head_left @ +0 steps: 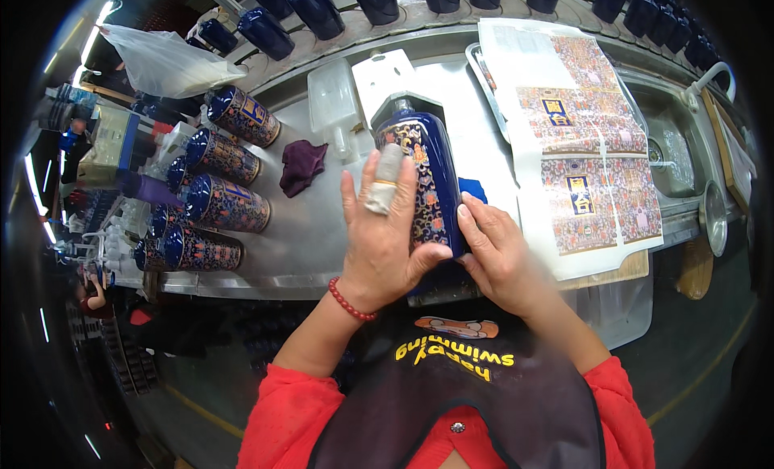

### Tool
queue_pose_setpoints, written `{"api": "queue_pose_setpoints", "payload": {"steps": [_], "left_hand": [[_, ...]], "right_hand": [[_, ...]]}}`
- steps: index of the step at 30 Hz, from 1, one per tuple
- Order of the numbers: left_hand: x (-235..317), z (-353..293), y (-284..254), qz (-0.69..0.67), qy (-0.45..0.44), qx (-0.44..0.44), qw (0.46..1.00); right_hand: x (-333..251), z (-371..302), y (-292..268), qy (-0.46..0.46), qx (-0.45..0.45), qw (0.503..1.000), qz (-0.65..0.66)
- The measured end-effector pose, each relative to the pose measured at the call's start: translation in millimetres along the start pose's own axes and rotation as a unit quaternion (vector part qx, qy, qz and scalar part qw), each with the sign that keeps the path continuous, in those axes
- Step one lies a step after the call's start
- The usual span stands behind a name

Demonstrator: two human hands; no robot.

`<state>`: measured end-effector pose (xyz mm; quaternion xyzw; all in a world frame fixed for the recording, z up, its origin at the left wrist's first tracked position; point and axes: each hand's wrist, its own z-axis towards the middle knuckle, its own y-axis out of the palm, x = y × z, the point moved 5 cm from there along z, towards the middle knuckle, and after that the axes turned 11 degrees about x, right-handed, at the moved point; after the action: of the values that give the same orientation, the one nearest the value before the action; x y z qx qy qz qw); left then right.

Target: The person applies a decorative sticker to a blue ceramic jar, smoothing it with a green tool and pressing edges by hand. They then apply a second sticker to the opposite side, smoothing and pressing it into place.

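A dark blue glossy bottle (436, 158) lies on its back, tilted slightly, on the metal bench in front of me. A floral patterned decal covers its upper face. My left hand (379, 235) rests flat on the decal, fingers spread, with a grey wrap (385, 179) around one finger. Along the bottle's right side, the straightened fingers of my right hand (501, 255) touch its edge. Part of the decal is hidden under my left hand. A block-like stand (411, 98) shows around the bottle's neck end.
Several decorated bottles (230, 203) stand to the left, near a purple cloth (303, 167). Printed decal sheets (588, 90) lie to the right, beside a sink (676, 166). A clear plastic container (329, 94) sits beyond my left hand. Plain blue bottles (314, 11) line the far side.
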<state>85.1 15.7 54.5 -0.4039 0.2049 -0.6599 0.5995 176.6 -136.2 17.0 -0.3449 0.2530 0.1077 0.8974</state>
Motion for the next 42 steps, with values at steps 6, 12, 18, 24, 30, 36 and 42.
{"api": "queue_pose_setpoints", "payload": {"steps": [6,12,18,24,30,36,42], "left_hand": [[0,21,9,0.050,0.023,-0.029,0.998],[-8,39,5,0.053,0.007,-0.007,0.999],[-6,49,12,0.100,0.032,-0.021,0.994],[-11,49,3,0.058,-0.018,0.005,0.998],[-9,44,7,0.105,-0.002,-0.034,0.994],[-5,41,2,0.108,-0.007,-0.025,0.994],[2,41,2,0.150,0.017,-0.011,0.988]], "right_hand": [[1,0,1,-0.007,0.001,1.000,0.000],[2,0,1,-0.011,0.001,1.000,0.003],[2,1,1,-0.013,0.004,1.000,0.006],[1,1,-1,-0.009,0.004,1.000,0.005],[1,1,0,-0.006,0.008,1.000,0.002],[2,0,0,-0.003,0.008,1.000,0.004],[3,-1,1,-0.001,0.004,1.000,0.006]]}}
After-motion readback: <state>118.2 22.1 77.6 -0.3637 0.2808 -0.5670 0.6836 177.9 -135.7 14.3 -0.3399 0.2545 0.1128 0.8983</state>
